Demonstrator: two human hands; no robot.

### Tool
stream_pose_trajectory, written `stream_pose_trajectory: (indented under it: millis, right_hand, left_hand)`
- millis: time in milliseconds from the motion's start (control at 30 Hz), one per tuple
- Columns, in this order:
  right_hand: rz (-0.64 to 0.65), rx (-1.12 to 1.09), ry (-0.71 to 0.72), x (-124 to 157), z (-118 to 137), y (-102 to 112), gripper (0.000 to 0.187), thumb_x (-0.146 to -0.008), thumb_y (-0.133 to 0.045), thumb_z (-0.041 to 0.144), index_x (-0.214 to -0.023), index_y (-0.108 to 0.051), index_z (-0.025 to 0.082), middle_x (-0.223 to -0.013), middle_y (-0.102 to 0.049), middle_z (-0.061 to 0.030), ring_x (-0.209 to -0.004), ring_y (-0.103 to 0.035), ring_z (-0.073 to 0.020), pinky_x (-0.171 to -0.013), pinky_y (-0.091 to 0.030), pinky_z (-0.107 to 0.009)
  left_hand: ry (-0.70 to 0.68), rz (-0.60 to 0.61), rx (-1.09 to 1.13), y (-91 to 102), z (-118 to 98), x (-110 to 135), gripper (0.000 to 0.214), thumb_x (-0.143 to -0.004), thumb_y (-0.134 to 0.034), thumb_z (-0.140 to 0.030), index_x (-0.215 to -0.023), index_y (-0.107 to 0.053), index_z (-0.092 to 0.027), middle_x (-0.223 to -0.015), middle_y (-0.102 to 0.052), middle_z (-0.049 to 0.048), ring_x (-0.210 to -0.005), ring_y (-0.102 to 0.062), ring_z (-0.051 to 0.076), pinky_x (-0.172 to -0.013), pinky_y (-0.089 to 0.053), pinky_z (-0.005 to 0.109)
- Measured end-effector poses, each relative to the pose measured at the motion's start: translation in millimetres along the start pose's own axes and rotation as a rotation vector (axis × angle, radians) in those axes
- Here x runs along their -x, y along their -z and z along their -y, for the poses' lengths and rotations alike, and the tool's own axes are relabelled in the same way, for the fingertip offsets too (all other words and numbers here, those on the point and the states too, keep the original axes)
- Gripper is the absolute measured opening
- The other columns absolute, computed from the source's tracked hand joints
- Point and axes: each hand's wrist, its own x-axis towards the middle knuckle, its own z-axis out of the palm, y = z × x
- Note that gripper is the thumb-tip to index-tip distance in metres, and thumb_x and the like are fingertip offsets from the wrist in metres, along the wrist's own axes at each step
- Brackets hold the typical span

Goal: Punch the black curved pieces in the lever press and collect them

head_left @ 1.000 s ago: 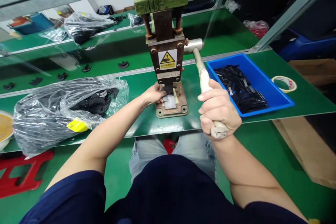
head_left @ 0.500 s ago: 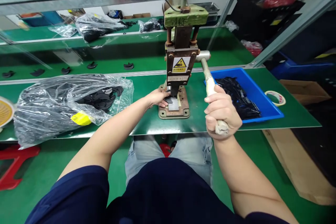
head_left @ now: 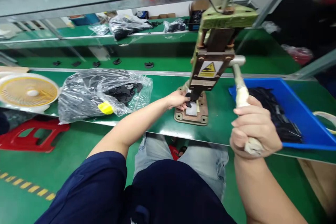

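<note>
Your right hand (head_left: 253, 129) has its grip closed round the press lever (head_left: 239, 85), with the blue bin (head_left: 306, 119) just beside it. Your left hand (head_left: 178, 98) pinches a black part (head_left: 188, 95) on the press base (head_left: 193, 117). The parts bag (head_left: 86, 94) lies to the left, clear of the bench (head_left: 160, 126) edge.

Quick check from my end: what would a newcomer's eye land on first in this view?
The rusty hand press with its yellow warning label stands mid-bench. The right hand is wrapped around its lever, and the left hand holds a small black part under the ram. To its right sits a blue tray of black parts; to its left lies a clear bag of more, beside a yellow fan.
</note>
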Motion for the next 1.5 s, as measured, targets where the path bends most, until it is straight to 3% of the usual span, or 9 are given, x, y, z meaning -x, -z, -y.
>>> stream_pose_trajectory:
  millis: [167, 300, 433, 533, 633, 867, 1100, 1267, 1500]
  right_hand:
    - [-0.029, 0.000, 0.011, 3.0, -10.3, 0.0, 0.041, -0.086, -0.075, 0.045, -0.056, -0.055, 0.026, -0.059, -0.065, 0.0046, -0.074, -0.075, -0.0207, -0.103, -0.062, -0.064]
    - [-0.073, 0.013, 0.014, 5.7, -15.3, -2.1, 0.046, -0.086, -0.075, 0.050, -0.053, -0.054, 0.026, -0.055, -0.063, 0.0034, -0.070, -0.075, -0.0210, -0.099, -0.063, -0.063]
    - [-0.140, -0.002, 0.036, 6.0, -19.2, -8.2, 0.052, -0.085, -0.075, 0.055, -0.051, -0.050, 0.025, -0.053, -0.062, 0.0037, -0.066, -0.073, -0.0198, -0.098, -0.063, -0.063]
    - [-0.157, -0.013, 0.048, 5.2, -19.0, -10.8, 0.054, -0.085, -0.076, 0.055, -0.050, -0.049, 0.024, -0.052, -0.060, 0.0036, -0.065, -0.072, -0.0194, -0.096, -0.063, -0.063]
    - [-0.124, 0.008, 0.014, 3.5, -13.7, -10.4, 0.051, -0.085, -0.076, 0.052, -0.052, -0.051, 0.024, -0.054, -0.062, 0.0034, -0.069, -0.074, -0.0200, -0.098, -0.063, -0.063]
    - [-0.013, 0.018, -0.030, -2.4, 4.7, -5.6, 0.032, -0.087, -0.074, 0.039, -0.063, -0.056, 0.025, -0.065, -0.066, 0.0053, -0.081, -0.074, -0.0187, -0.109, -0.058, -0.062]
    - [0.033, 0.050, -0.055, -1.2, 10.1, -0.5, 0.026, -0.088, -0.069, 0.033, -0.067, -0.057, 0.024, -0.069, -0.065, 0.0045, -0.085, -0.073, -0.0190, -0.115, -0.055, -0.064]
    - [0.061, 0.063, -0.066, -1.3, 11.2, 1.6, 0.027, -0.091, -0.068, 0.039, -0.069, -0.058, 0.026, -0.069, -0.064, 0.0036, -0.085, -0.073, -0.0198, -0.116, -0.054, -0.066]
    - [0.052, 0.077, -0.059, -1.5, 11.1, 1.4, 0.028, -0.091, -0.068, 0.041, -0.069, -0.059, 0.027, -0.068, -0.064, 0.0026, -0.084, -0.072, -0.0206, -0.114, -0.054, -0.067]
  left_hand:
    - [-0.254, 0.053, 0.002, 30.1, 16.4, 28.1, 0.024, -0.098, -0.072, -0.034, -0.112, -0.064, -0.016, -0.100, -0.077, 0.0095, -0.080, -0.075, 0.015, -0.071, -0.059, 0.026]
    - [-0.354, -0.364, -0.622, 115.9, 41.5, 67.7, 0.026, -0.099, -0.068, -0.036, -0.118, -0.073, -0.019, -0.118, -0.077, 0.0115, -0.109, -0.072, 0.024, -0.100, -0.056, 0.038]
    - [-0.082, -0.768, -1.231, 216.1, 69.4, 100.1, 0.039, -0.097, -0.065, -0.033, -0.130, -0.071, -0.015, -0.138, -0.068, 0.0217, -0.134, -0.058, 0.040, -0.113, -0.045, 0.052]
    - [0.074, -0.757, -1.404, 258.6, 86.6, 112.0, 0.052, -0.092, -0.067, -0.031, -0.141, -0.064, -0.014, -0.144, -0.063, 0.0232, -0.138, -0.053, 0.042, -0.114, -0.041, 0.053]
    - [0.058, -0.705, -1.451, 270.9, 94.9, 113.7, 0.047, -0.093, -0.064, -0.031, -0.136, -0.067, -0.016, -0.140, -0.065, 0.0213, -0.135, -0.055, 0.040, -0.115, -0.039, 0.051]
    - [-0.116, -0.701, -1.150, 243.7, 83.6, 97.4, 0.026, -0.092, -0.066, -0.036, -0.112, -0.068, -0.020, -0.109, -0.073, 0.0134, -0.106, -0.068, 0.034, -0.095, -0.050, 0.043]
    - [-0.362, -0.280, -0.159, 108.6, 66.1, 46.6, 0.034, -0.088, -0.077, -0.049, -0.096, -0.063, -0.019, -0.078, -0.069, 0.0012, -0.066, -0.064, 0.015, -0.067, -0.052, 0.027]
    - [-0.376, -0.149, -0.155, 41.4, 49.2, 11.3, 0.026, -0.097, -0.070, -0.043, -0.095, -0.061, -0.019, -0.078, -0.072, 0.0017, -0.064, -0.067, 0.014, -0.062, -0.052, 0.025]
    - [-0.368, -0.182, -0.304, 31.2, 40.7, -11.6, 0.026, -0.095, -0.072, -0.044, -0.096, -0.066, -0.019, -0.079, -0.074, 0.0018, -0.068, -0.070, 0.016, -0.064, -0.052, 0.024]
